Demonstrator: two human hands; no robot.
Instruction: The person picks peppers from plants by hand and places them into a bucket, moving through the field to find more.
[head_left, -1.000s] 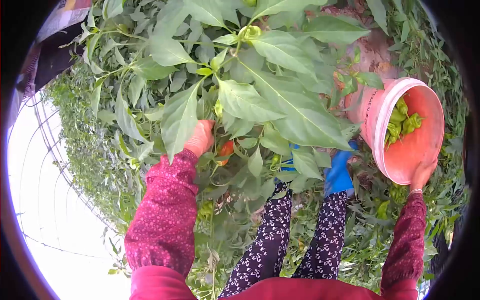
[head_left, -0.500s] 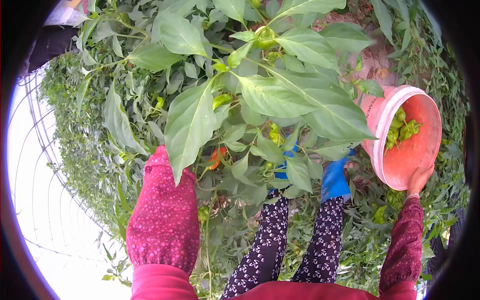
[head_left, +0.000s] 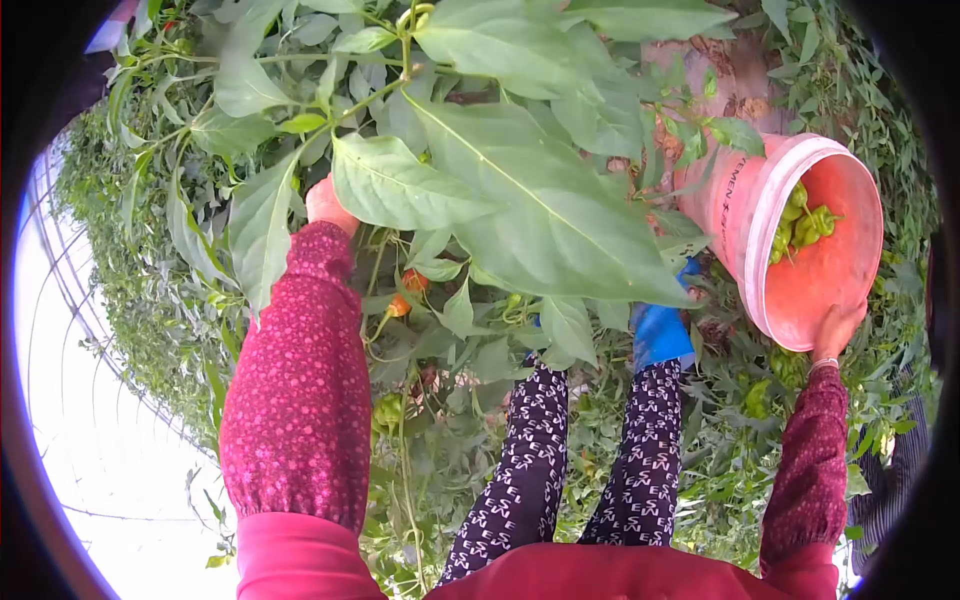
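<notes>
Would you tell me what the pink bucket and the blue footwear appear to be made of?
Pink bucket: probably plastic, with a smooth, thin moulded wall, rolled rim and printed lettering.
Blue footwear: perhaps rubber or plastic, uniformly coloured and slightly glossy; leaves hide most of it.

L hand (head_left: 328, 203) fwd, R hand (head_left: 838, 330) gripping

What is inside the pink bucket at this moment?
A few green peppers lie against the inner wall of the pink bucket, which the right hand holds tilted by its rim. The near wall hides any lying deeper.
</notes>
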